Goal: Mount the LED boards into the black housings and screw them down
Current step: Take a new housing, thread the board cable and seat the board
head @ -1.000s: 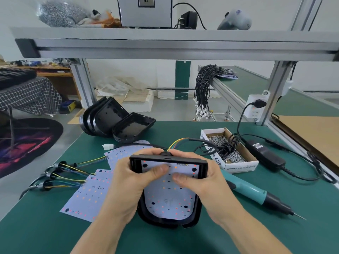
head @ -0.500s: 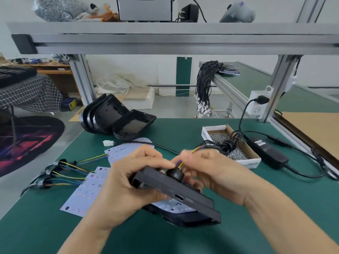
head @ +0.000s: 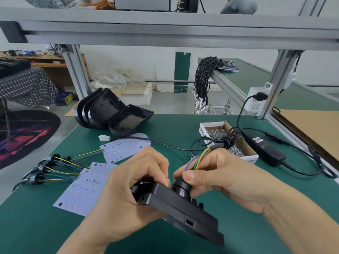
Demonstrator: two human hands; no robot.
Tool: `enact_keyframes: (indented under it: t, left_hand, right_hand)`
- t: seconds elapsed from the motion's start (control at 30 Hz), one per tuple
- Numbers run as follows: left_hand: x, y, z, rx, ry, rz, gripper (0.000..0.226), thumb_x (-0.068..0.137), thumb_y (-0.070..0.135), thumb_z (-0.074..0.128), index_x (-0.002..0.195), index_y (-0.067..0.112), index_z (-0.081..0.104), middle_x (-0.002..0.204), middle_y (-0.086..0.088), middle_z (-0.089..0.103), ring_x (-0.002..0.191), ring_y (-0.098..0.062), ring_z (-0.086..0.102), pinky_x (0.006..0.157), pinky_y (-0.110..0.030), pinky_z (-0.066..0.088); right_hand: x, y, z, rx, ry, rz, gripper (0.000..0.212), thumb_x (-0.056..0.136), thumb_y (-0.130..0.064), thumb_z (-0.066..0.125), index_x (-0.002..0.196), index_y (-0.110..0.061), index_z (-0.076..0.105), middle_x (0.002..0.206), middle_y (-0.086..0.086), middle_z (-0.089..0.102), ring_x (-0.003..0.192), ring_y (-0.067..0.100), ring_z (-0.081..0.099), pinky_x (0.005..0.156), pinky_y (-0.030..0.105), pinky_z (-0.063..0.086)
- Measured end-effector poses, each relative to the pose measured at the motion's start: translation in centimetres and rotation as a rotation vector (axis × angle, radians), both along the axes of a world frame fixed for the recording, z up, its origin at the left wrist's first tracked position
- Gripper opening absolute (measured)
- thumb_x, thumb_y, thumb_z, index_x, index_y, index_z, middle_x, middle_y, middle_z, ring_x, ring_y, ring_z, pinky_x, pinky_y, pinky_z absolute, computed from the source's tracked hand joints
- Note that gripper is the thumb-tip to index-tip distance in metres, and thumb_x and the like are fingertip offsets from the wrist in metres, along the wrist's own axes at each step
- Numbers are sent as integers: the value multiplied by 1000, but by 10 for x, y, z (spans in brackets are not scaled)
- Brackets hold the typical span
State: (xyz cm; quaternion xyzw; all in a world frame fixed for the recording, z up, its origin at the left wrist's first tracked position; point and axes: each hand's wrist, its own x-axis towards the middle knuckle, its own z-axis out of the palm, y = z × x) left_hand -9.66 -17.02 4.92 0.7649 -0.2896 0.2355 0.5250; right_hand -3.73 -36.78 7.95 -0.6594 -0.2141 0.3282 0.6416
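Note:
My left hand (head: 128, 191) grips a black housing (head: 185, 211) by its near-left end, turned so its back faces up. My right hand (head: 225, 178) pinches the round black cable gland (head: 181, 187) on the housing's back, where blue, green and yellow wires (head: 198, 160) come out. The LED board inside this housing is hidden. Loose white LED boards (head: 86, 187) with wired tails lie on the green mat to the left. Empty black housings (head: 113, 112) are stacked at the back left.
A cardboard box of screws (head: 229, 140) sits right of centre with a coiled black cable over it. A black power adapter (head: 264, 149) and its cord lie at the right. An aluminium frame post (head: 275, 85) with a socket stands back right.
The housing went from face-up with the board showing to back-up. My right hand moved from its rim to the cable gland and wires on the back.

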Motion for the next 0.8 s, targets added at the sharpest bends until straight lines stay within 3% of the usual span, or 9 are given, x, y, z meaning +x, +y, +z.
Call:
enact_keyframes:
  t: [0.2, 0.4, 0.5, 0.57, 0.67, 0.8]
  left_hand:
    - [1, -2, 4, 33, 9, -46, 22, 66, 17, 78, 74, 22, 58, 83, 6, 55, 64, -21, 60, 54, -30, 46]
    - [1, -1, 6, 46, 11, -12, 22, 65, 20, 79, 72, 23, 58, 80, 7, 54, 64, -21, 58, 53, -29, 44]
    - [0, -4, 6, 84, -3, -31, 22, 64, 14, 76, 73, 21, 57, 81, 7, 53, 63, -22, 58, 49, -33, 42]
    - [0, -6, 6, 88, 2, -36, 21, 64, 12, 75, 72, 20, 56, 81, 6, 53, 63, -22, 56, 48, -33, 41]
    - [0, -7, 6, 59, 20, -60, 22, 64, 10, 75, 71, 18, 56, 80, 6, 52, 62, -25, 57, 49, -34, 42]
    - [2, -7, 6, 66, 26, -67, 23, 64, 10, 76, 71, 19, 56, 80, 7, 53, 63, -23, 58, 52, -29, 44]
  right_hand:
    - [-3, -1, 4, -8, -68, 90, 19, 78, -18, 64, 89, -8, 75, 76, -4, 73, 69, 5, 65, 65, 16, 50]
    - [-10, -2, -1, -9, -102, 26, 17, 81, -22, 70, 91, -9, 76, 81, -10, 73, 72, 1, 62, 68, 14, 48]
    - [-8, -5, 1, -105, -73, 8, 28, 76, -29, 74, 90, -5, 75, 69, -13, 66, 63, 4, 53, 60, 15, 44]
    - [-5, -6, 5, -134, -61, 8, 32, 70, -29, 71, 88, -2, 74, 69, -8, 67, 58, 6, 53, 56, 17, 45]
    - [-4, -6, 7, -114, -73, 6, 19, 67, -24, 72, 76, -8, 76, 78, 4, 71, 59, 7, 59, 58, 18, 49]
    - [-4, -4, 5, -83, -117, 43, 9, 77, -16, 70, 75, -15, 78, 88, 14, 73, 63, 8, 60, 62, 19, 50]
